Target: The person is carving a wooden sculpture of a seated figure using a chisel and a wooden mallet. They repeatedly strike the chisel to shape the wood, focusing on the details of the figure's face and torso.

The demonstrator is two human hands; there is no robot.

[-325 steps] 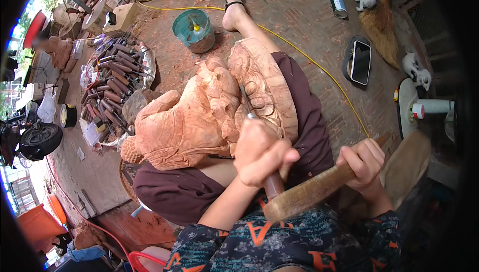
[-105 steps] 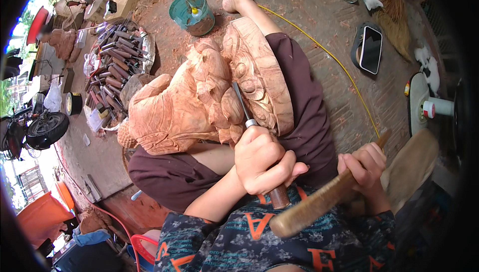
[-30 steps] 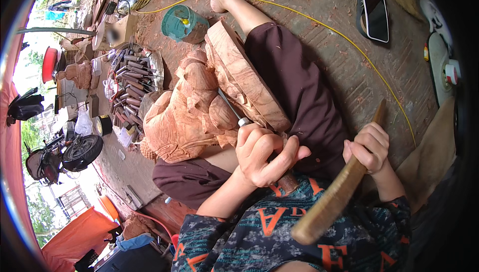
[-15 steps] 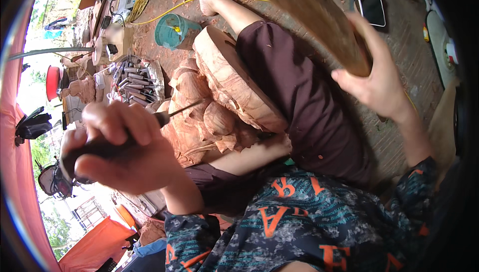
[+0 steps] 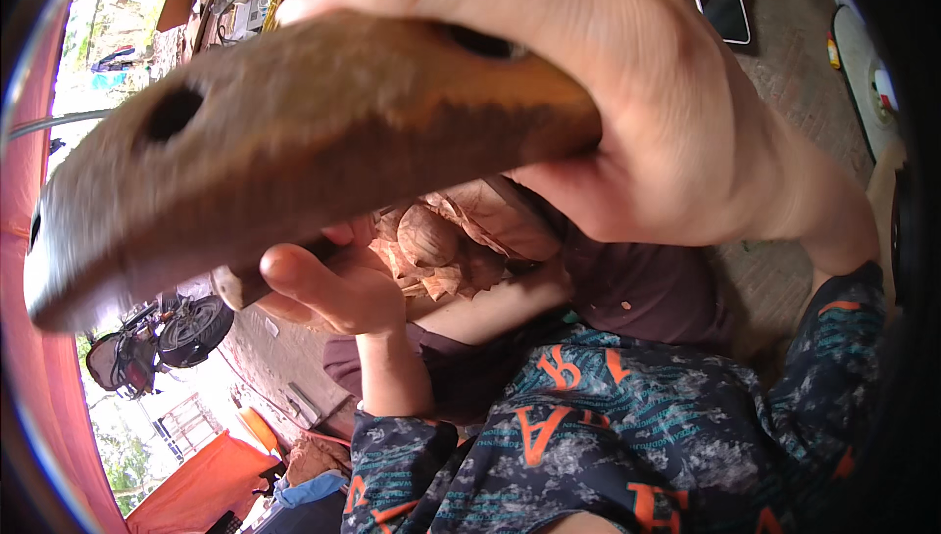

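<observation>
While both hands stay clenched, right hand [image 5: 667,113] has raised wooden mallet [image 5: 294,142], left [image 5: 333,284] chisel [image 5: 235,284].

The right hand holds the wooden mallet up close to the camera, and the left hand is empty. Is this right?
Not quite. In the head view the right hand does hold the wooden mallet near the camera, but the left hand is not empty: it grips a chisel handle.
</observation>
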